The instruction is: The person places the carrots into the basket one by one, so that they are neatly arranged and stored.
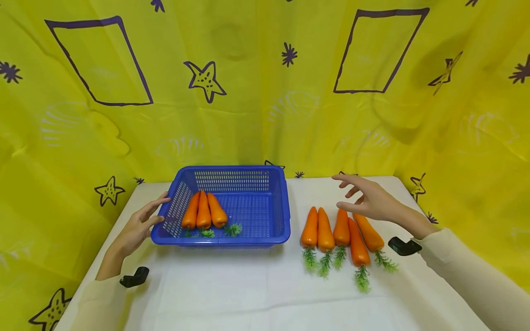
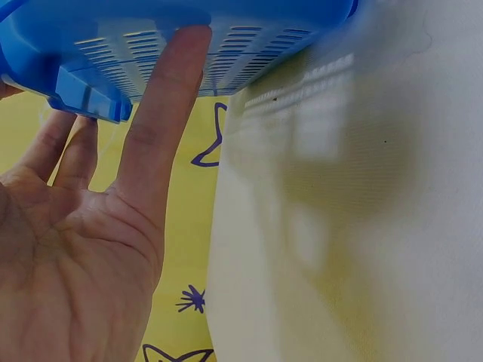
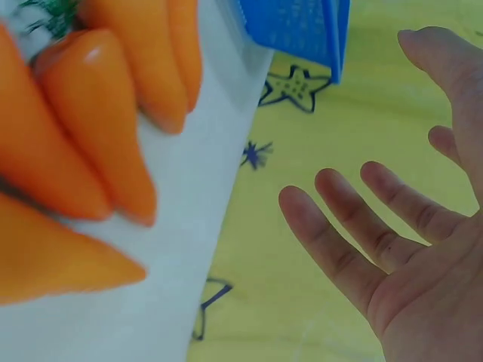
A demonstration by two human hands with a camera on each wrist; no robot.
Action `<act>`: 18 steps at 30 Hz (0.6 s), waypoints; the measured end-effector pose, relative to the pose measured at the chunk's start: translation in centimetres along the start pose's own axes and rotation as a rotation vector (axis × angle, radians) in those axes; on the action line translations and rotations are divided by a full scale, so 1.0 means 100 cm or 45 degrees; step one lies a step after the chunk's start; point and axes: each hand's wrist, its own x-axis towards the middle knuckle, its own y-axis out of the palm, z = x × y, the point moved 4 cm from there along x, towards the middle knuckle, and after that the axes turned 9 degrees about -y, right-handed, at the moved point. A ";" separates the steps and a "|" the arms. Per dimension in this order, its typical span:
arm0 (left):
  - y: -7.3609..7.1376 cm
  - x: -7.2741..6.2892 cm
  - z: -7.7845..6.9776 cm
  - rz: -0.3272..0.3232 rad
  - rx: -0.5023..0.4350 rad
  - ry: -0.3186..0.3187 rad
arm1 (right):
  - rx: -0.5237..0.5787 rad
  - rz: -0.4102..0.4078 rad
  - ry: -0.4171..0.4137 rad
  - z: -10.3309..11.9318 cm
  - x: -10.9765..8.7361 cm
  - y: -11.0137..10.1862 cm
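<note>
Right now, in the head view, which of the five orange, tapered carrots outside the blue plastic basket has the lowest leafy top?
The fourth orange, tapered carrot from the left: its feathery green top reaches lower than any other's.

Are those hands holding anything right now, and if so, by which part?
Nothing seems gripped: the left hand appears only to touch the left side of the blue basket, and the right hand is empty above the loose carrots.
</note>
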 end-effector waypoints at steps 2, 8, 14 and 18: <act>0.000 0.000 0.000 0.002 -0.007 0.004 | -0.002 -0.024 0.016 -0.004 -0.009 -0.002; -0.001 0.000 0.002 0.017 -0.051 0.014 | 0.052 0.018 0.125 -0.018 -0.032 -0.004; -0.001 0.001 0.002 0.032 -0.082 0.031 | 0.217 0.076 0.265 -0.042 -0.054 0.002; -0.001 0.001 0.001 0.037 -0.088 0.039 | 0.286 0.100 0.324 -0.056 -0.063 0.006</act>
